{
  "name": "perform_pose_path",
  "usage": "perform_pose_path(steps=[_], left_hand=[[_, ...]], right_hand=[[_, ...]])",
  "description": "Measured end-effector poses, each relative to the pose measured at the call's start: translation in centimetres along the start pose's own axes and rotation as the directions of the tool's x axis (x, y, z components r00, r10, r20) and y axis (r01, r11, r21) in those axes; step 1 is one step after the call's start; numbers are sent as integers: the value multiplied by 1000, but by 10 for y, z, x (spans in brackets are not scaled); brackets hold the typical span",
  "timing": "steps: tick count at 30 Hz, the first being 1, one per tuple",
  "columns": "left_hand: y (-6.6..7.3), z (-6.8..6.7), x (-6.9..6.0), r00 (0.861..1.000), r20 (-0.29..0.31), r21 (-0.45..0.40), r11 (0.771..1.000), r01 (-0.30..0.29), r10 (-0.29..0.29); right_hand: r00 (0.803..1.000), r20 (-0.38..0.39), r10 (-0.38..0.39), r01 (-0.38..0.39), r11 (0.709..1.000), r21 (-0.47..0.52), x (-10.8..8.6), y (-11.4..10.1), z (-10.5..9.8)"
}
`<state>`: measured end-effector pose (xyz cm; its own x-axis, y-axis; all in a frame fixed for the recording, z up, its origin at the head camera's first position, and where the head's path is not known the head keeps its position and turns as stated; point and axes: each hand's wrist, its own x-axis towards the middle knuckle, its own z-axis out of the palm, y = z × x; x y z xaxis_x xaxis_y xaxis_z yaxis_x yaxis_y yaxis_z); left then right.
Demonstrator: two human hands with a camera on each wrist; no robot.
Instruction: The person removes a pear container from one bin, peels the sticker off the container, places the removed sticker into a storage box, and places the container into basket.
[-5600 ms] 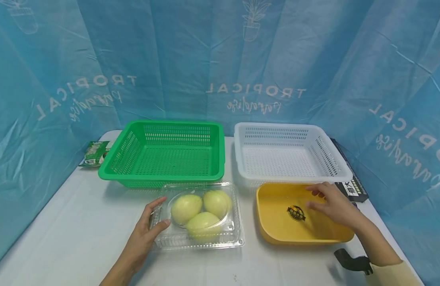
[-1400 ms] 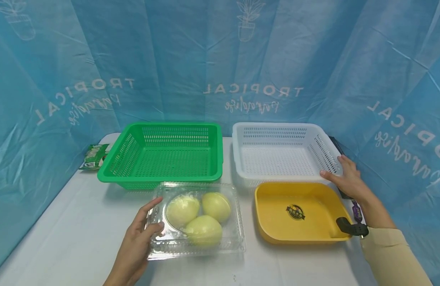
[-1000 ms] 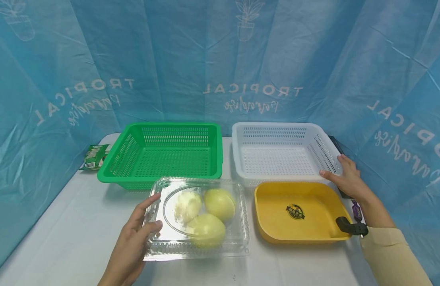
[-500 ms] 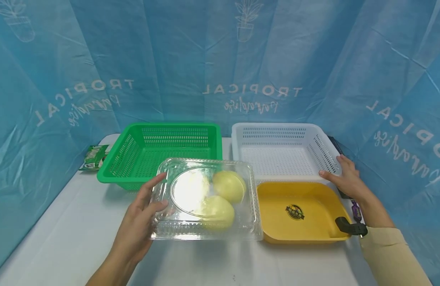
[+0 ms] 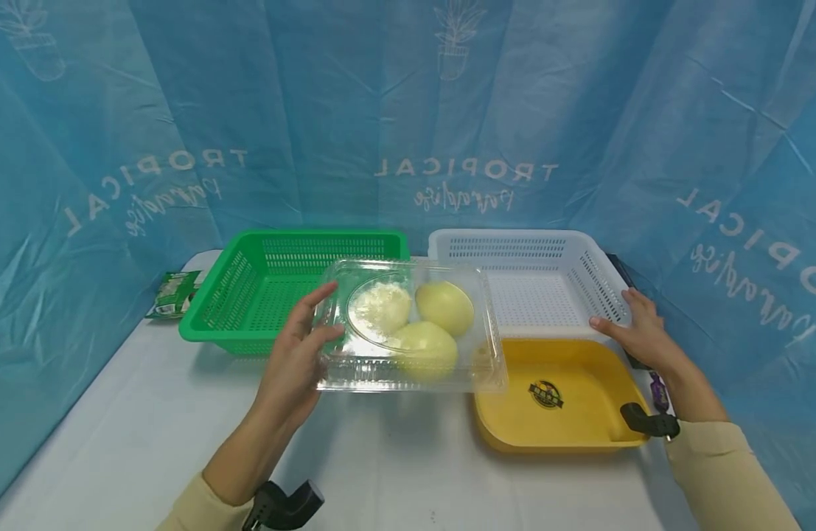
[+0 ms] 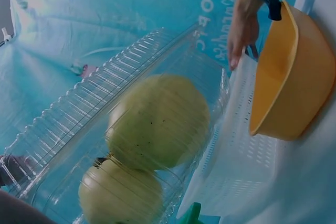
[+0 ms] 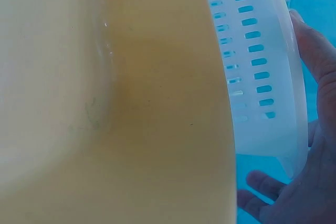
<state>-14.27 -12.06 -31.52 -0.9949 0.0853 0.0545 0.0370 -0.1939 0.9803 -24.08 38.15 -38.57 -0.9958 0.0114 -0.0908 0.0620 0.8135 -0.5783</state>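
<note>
My left hand (image 5: 295, 365) grips the left side of a clear plastic clamshell container (image 5: 368, 375), fingers beneath hidden. The container is off the table, tilted, in front of the baskets. Inside lie three pale yellow-green round fruits (image 5: 426, 352); two fruits (image 6: 157, 121) show large through the plastic in the left wrist view. At the far right, my right hand (image 5: 646, 335) holds the front right corner of a white slotted basket (image 5: 553, 330). In the right wrist view one digit lies against the basket's rim (image 7: 296, 77), while other fingertips (image 7: 262, 184) extend past the corner.
A green slotted basket (image 5: 228, 335) stands at the back left, beside a green snack packet (image 5: 175, 295). In front of the white basket sits a yellow basin (image 5: 567, 435) with a dark logo. A purple-wrapped item (image 5: 659, 392) lies right of it. A blue curtain (image 5: 341, 118) surrounds the table.
The container of fruit has risen off the table and moved right and away with my left hand. My right hand went from above the yellow basin to the white basket's corner, then stayed.
</note>
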Motion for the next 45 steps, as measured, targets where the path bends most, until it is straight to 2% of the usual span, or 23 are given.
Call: perform_pose_path(steps=[13,18,23,28,32,42,45], left_hand=[[-7,33,57,999,-45,-52,999,16,-18],[-12,43,75,997,-65,-38,999,31,-34],[-14,54,91,998,-54,-49,999,23,-26],[-17,66,107,997,-61,-57,998,38,-41],[-21,75,118,996,-72,-47,998,48,-51],[-31,95,137,996,-87,-14,1000,13,-15],[-36,104,141,994,-108,-12,1000,-1,0]], right_hand=[[1000,-19,-5,5,1000,-16,0,-2,2],[1000,-8,6,-6,1000,-8,0,-2,2],[1000,-19,0,-1,1000,-16,1,-1,2],[999,-32,-12,12,1000,-13,-1,-1,2],[1000,-27,-14,13,1000,-12,-1,-1,3],[1000,-20,-7,7,1000,-11,1,-3,5],[1000,-25,-7,7,1000,-13,0,-3,6]])
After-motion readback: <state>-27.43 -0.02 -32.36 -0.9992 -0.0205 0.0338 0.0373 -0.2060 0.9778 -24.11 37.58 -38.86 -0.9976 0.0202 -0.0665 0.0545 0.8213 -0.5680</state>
